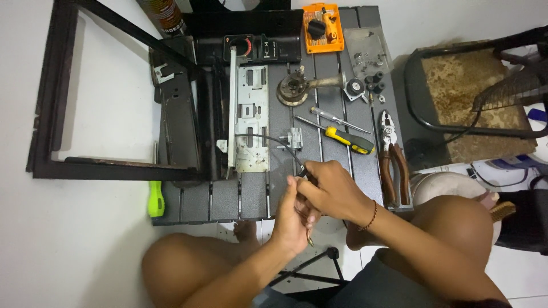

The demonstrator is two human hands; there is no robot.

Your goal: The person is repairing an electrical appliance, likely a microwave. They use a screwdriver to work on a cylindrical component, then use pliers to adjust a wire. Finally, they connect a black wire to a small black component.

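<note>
Black cable (273, 139), thin and curved, runs from the grey metal plate (252, 117) at centre frame down to my hands at lower centre. My right hand (334, 191) pinches its end, fingers closed on it; my left hand (292, 219) curls tight just beneath, touching. Yellow-handled screwdriver (348, 140) and red pliers (394, 162) lie right on the dark worktop (225, 199).

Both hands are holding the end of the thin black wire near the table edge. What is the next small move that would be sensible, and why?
Probably keep the left hand steady and let the right hand work the wire end free. Both hands pinch that end together, while the wire's far end curves back to the grey metal plate and the small bracket, so a hard pull might drag those parts.
</note>
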